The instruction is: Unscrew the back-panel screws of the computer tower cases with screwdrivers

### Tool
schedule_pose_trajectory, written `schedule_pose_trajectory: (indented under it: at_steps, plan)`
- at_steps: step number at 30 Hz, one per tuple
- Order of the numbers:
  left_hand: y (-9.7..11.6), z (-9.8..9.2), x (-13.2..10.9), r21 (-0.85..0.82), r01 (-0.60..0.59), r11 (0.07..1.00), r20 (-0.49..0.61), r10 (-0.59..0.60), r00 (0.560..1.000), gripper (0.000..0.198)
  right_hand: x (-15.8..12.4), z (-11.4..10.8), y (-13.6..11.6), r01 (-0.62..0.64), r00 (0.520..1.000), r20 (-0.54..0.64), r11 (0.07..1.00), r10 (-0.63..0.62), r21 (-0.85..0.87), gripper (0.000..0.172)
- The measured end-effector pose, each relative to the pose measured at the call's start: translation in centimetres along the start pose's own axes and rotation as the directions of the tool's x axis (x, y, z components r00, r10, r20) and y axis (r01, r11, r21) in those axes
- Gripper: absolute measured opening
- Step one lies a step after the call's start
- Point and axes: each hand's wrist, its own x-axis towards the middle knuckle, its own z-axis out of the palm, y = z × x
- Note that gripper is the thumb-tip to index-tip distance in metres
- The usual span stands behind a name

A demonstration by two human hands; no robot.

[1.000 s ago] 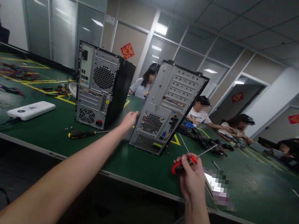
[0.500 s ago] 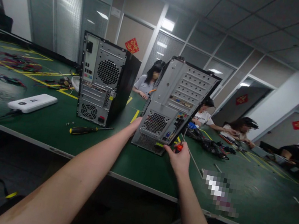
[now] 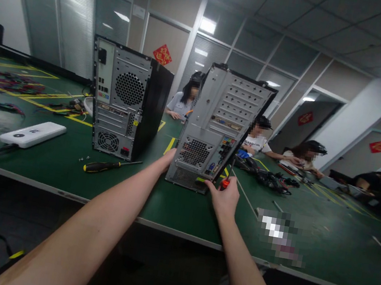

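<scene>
Towers: two stood on the green table (image 3: pixel 178 209), a grey metal computer tower (image 3: pixel 200 129) between the hands and a black-sided grey tower (image 3: pixel 132 66) left of it.
Screwdrivers: two; the right hand (image 3: pixel 226 199) gripped a red-handled screwdriver (image 3: pixel 225 184), and a black-and-yellow screwdriver (image 3: pixel 102 167) lay on the table.
Hidden: the left hand's (image 3: pixel 169 159) fingers, behind the metal tower's left edge; their grip could not be told.
Surface: yellow lines crossed the green.
Room: glass partitions (image 3: pixel 70 18), three red paper signs (image 3: pixel 162 54).
</scene>
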Motion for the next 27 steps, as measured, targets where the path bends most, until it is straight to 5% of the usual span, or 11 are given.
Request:
schedule_pose_trajectory:
  at_steps: [15,27]
  plan:
    - [0.15,0.04,0.18,-0.031,0.035,0.999,-0.022,-0.036,0.999,0.062,-0.19,-0.21,-0.85,0.023,0.999,-0.027,1.0,-0.023,-0.018,0.054]
    - [0.04,-0.14,0.29,-0.046,0.016,0.999,0.014,-0.015,1.0,0.05,-0.53,-0.21,-0.96,0.009,1.0,-0.026,1.0,-0.009,-0.003,0.051]
